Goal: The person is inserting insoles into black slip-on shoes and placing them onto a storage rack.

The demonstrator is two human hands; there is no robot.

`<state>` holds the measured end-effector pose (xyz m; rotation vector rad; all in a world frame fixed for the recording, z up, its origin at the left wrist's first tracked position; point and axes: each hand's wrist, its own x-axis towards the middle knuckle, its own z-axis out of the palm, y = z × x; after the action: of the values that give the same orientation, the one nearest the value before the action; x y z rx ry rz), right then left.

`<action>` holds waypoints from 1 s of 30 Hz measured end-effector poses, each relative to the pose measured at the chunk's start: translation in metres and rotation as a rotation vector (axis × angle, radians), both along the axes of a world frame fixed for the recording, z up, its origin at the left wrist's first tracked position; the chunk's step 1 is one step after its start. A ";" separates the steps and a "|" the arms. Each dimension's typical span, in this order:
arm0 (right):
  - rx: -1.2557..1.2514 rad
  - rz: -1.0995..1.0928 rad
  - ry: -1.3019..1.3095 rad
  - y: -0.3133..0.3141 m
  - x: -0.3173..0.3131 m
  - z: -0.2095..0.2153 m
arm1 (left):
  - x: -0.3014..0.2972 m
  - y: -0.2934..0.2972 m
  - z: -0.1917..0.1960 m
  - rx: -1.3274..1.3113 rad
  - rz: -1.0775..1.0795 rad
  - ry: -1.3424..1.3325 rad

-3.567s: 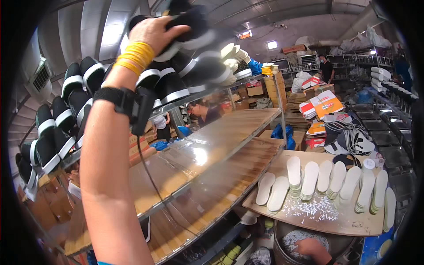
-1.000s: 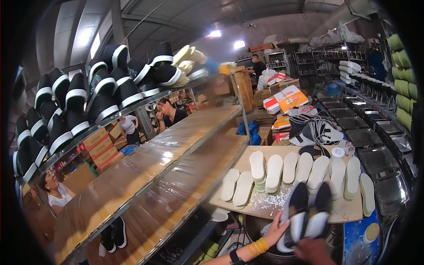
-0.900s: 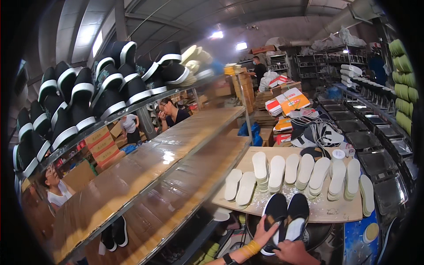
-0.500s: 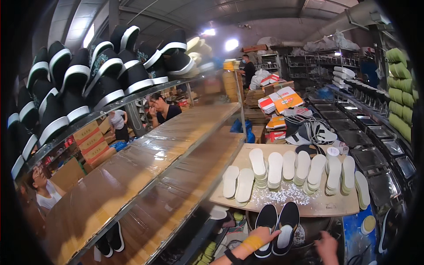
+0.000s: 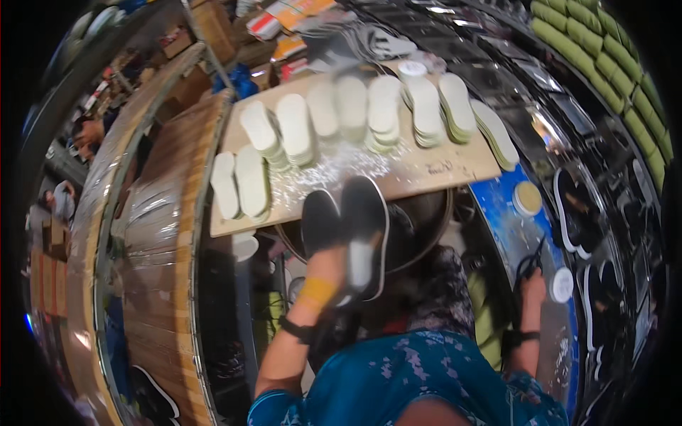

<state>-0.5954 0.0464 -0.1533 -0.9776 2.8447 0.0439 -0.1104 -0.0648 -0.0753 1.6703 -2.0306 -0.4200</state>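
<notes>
Black slip-on shoes point(image 5: 364, 206) were down to one hand's care here. The left hand point(image 5: 327, 266) had the pair side by side, toes overlapping the wooden board's point(image 5: 419, 177) front edge from this angle, no idea if they touched it. Its fingers were blurry and mostly hidden, but they looked closed in around the left shoe.

Big change was the right hand point(image 5: 533, 287): half a second earlier it hung empty in midair beside the shoes, and now it was by the left edge of the blue bench point(image 5: 497, 206), at the handles of some dark scissors point(image 5: 529, 264). Fingers looked curled, but I couldn't tell if they'd actually gripped. So the work had split, one hand minding shoes, the other at a tool.

The view had also tipped way down. The insole stacks point(image 5: 385, 99) hadn't budged as far as I could see, and the white bits point(image 5: 341, 167) still lay between them and the board's front edge.
</notes>
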 end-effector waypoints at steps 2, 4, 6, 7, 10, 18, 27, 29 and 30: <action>-0.015 -0.017 0.041 -0.001 -0.024 -0.023 | 0.012 0.010 -0.003 -0.068 -0.053 0.014; -0.183 0.003 -0.032 0.001 -0.040 -0.026 | 0.023 0.020 0.001 -0.188 -0.113 0.171; -0.324 -0.071 -0.387 0.020 -0.060 -0.028 | 0.049 0.029 -0.011 0.098 -0.086 0.454; -0.466 -0.144 -0.744 0.029 -0.070 -0.026 | 0.057 0.033 -0.013 0.208 -0.068 0.568; -0.811 -0.275 -1.253 0.023 0.001 0.019 | 0.067 0.017 -0.012 0.100 -0.328 0.153; -0.481 0.504 -1.605 -0.092 0.181 0.101 | 0.054 0.046 0.026 0.304 -0.152 0.860; -0.544 1.145 -0.971 -0.096 0.292 0.149 | 0.051 0.089 0.046 0.501 0.163 1.699; -0.518 1.141 -0.954 -0.095 0.297 0.143 | 0.049 0.090 0.047 0.531 0.202 1.798; -0.577 1.133 -0.926 -0.095 0.301 0.133 | 0.050 0.091 0.046 0.537 0.200 1.798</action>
<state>-0.2943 -0.0484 -0.0203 -1.9010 1.2369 -0.8703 -0.0603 0.0265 -0.0295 0.8348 -0.3830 -1.6580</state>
